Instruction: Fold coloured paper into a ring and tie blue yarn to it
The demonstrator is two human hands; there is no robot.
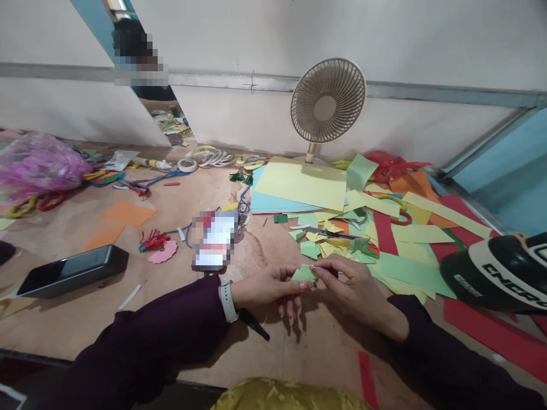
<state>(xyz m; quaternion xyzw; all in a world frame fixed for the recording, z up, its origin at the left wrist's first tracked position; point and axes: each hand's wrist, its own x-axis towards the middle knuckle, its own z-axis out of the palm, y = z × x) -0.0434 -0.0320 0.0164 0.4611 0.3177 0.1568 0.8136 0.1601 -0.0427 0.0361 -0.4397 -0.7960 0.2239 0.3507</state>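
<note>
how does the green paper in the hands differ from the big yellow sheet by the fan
The green paper is small; the yellow sheet is much larger. The green paper is held in the fingers; the yellow sheet lies on a blue sheet.

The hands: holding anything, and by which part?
Green paper, held at its near edge by the left hand and its right end by the right hand.
</note>
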